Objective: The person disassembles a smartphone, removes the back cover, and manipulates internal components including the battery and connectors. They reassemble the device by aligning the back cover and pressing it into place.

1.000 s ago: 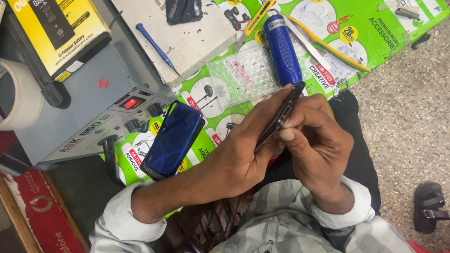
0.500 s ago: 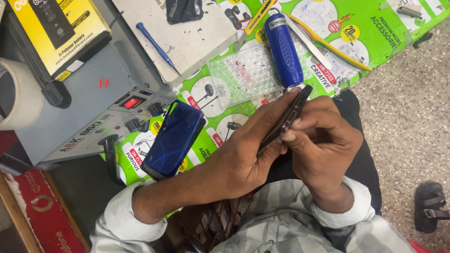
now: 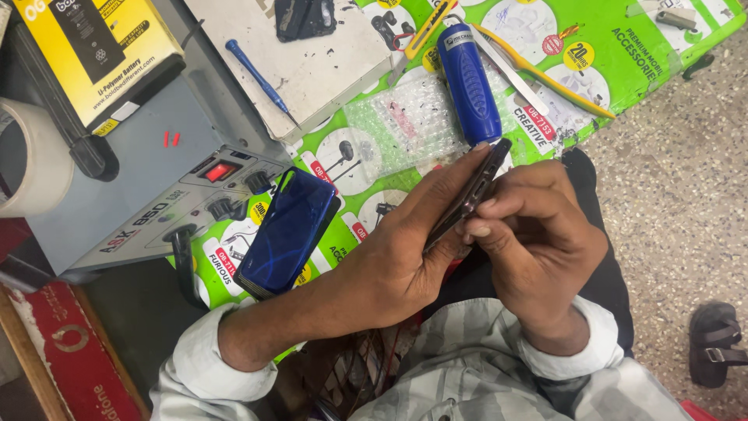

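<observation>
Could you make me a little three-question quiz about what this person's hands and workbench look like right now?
1. True or false: the left hand and right hand both grip the thin dark phone, held edge-on.
2. What lies flat beside the left forearm: A) a glossy blue phone back cover, B) a red mug?
3. Fill in: the blue-handled tool rests on a sheet of clear ____ wrap.

Key: 1 true; 2 A; 3 bubble.

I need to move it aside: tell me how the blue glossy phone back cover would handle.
The blue back cover looks glossy, so probably slippery. It seems a thin shell, likely light and slightly flexible. It overhangs the grey station, so a push may tip it.
</observation>
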